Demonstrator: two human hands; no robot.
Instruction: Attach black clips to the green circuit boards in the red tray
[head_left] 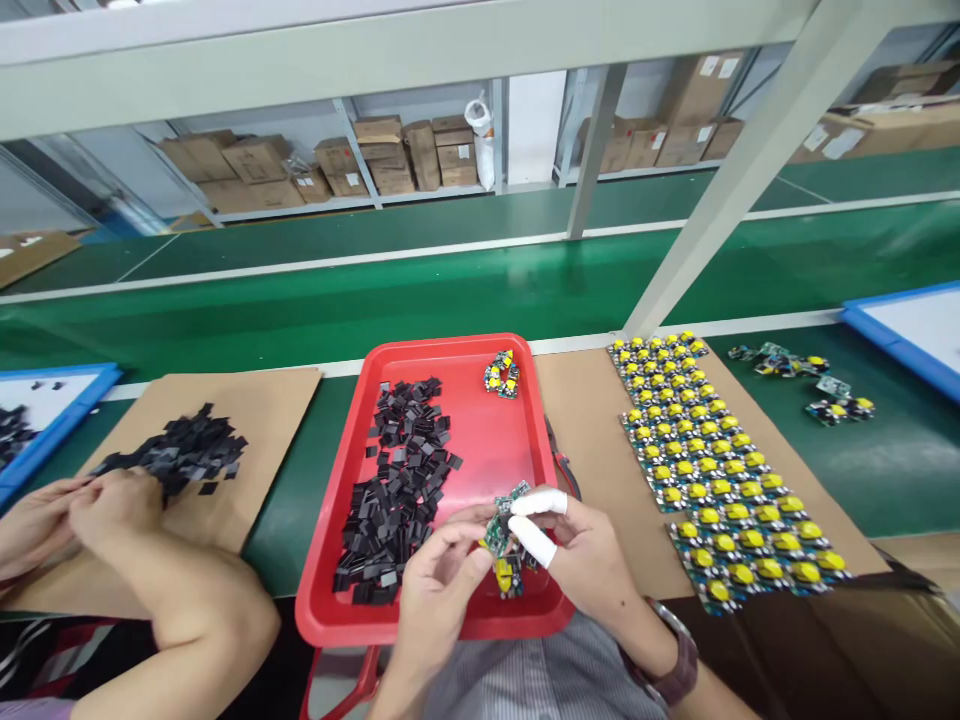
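Note:
Over the near right part of a red tray (487,430), my left hand (444,580) pinches a small green circuit board (495,535) by its edge. My right hand (574,545), with white covers on two fingertips, closes on the same board from the other side. A dark piece sits between the right fingertips and the board; its kind is hard to make out. Below the hands lie more boards with yellow parts (506,575), partly hidden. Many flat black squares (405,480) fill the tray's left half. A few yellow-topped boards (502,375) lie in its far right corner.
Rows of yellow-topped boards (697,440) stand on cardboard (577,400) at right, with loose boards (832,400) beyond. At left, a co-worker's hands (112,510) work by a black pile (195,450). A slanted metal post (735,180) rises behind the tray.

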